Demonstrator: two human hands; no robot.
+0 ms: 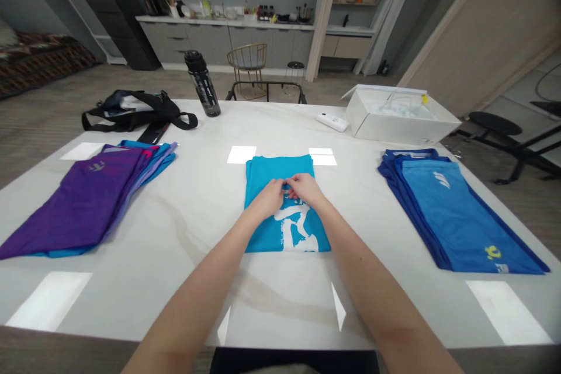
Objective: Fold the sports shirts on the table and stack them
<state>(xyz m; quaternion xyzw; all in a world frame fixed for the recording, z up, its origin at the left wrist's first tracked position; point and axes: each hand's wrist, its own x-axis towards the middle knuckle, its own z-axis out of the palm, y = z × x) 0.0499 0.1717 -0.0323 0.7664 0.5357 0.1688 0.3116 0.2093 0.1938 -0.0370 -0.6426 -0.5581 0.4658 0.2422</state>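
A turquoise shirt (263, 234) with white lettering lies folded in a rectangle on the white table (197, 210), straight in front of me. My left hand (272, 196) and my right hand (304, 188) meet over its upper middle, fingertips together and fingers bent. Both hands touch the cloth; whether a bit of fabric is pinched between the fingers is too small to make out. At the left lies a stack of folded clothes with a purple one (83, 204) on top. Another stack, topped by a blue shirt (456, 210), is at the right.
A black bag (135, 108) and a phone (153, 132) lie at the back left, near a dark bottle (204, 85). Towards the back right are a white device (332, 122) and an open white box (394, 123). Chairs stand beyond the table.
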